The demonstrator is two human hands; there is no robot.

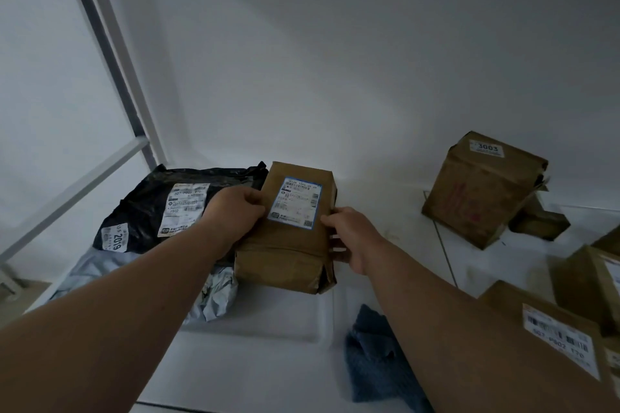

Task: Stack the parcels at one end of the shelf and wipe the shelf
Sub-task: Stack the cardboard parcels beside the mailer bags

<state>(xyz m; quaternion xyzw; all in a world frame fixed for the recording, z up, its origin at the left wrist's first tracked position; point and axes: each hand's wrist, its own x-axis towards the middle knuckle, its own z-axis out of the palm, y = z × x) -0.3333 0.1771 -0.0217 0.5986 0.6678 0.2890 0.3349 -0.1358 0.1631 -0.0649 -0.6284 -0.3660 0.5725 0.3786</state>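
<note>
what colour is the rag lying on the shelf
The rag is blue, a dull denim-like shade, seen in the head view, crumpled on the white shelf.

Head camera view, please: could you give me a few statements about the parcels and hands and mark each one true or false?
1. Both hands, left hand and right hand, hold the brown parcel. True.
2. The black bag lies right of that parcel. False: it lies left.
3. A blue cloth lies on the shelf. True.
4. The box marked 3003 is stacked on the black bag. False: it stands apart, at the right.
</note>
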